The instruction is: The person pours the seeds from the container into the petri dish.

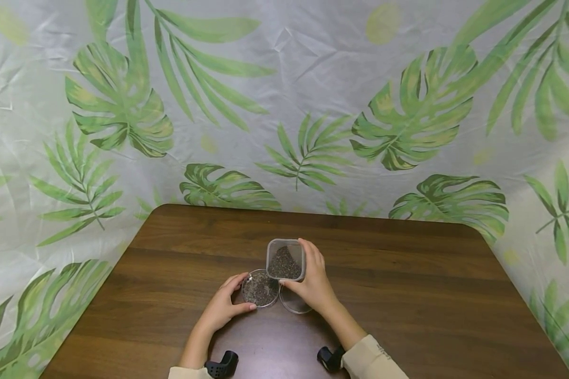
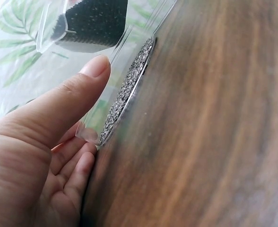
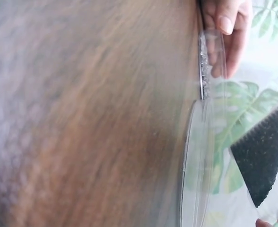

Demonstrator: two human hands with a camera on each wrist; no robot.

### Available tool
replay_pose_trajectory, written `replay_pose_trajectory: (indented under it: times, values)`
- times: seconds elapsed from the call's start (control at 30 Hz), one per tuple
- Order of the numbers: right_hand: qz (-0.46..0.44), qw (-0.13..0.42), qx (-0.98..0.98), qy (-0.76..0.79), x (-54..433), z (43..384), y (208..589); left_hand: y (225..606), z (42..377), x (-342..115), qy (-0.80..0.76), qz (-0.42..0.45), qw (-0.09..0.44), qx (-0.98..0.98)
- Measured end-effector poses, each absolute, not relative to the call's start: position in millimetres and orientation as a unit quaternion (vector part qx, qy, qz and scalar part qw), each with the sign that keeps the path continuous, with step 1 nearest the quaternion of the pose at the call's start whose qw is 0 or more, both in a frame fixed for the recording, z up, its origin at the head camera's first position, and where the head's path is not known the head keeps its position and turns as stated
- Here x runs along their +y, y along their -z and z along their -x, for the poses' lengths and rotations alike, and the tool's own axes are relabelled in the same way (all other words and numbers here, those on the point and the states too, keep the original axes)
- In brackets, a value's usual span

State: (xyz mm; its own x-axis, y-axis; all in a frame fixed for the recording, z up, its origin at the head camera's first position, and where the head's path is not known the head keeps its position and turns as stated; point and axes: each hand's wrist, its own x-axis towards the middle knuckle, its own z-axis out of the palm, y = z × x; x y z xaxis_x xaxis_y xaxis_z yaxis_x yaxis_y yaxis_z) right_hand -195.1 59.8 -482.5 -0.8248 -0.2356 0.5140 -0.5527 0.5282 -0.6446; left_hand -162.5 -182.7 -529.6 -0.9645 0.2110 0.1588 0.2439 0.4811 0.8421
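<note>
- Gripping tub (image 1: 285, 263) in right hand (image 1: 315, 281), partly hiding right dish (image 1: 293, 301)
- Gripping grain-covered left dish (image 1: 260, 289) in left hand (image 1: 222, 307)
- Set on wooden table (image 1: 408, 295) before far leaf-print sheet (image 1: 313, 79)

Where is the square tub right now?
In the head view, the right hand holds the square tub off the table, up and right of the round dish holding dark grains.

Clear square tub (image 1: 277, 246), dark granules (image 1: 284, 266) inside, tilted aloft; round dish (image 1: 265, 306) flat, granule-covered; second round dish (image 1: 294, 302) beside it.
</note>
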Motion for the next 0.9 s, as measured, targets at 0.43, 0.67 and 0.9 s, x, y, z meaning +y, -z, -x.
replay_pose_trajectory:
  times: [0.43,0.67,0.9]
  values:
    - [-0.193,0.147,-0.837,-0.490,67.2,193.2,480.3,526.2,161.8,-182.2,0.487,0.135,0.027,-0.862]
    - [-0.172,0.123,-0.824,-0.525,76.1,192.9,482.1,525.5,162.0,-181.4,0.482,0.134,0.028,-0.865]
    - [-0.167,0.099,-0.807,-0.558,84.9,193.6,485.8,526.1,160.9,-181.3,0.487,0.133,0.030,-0.863]
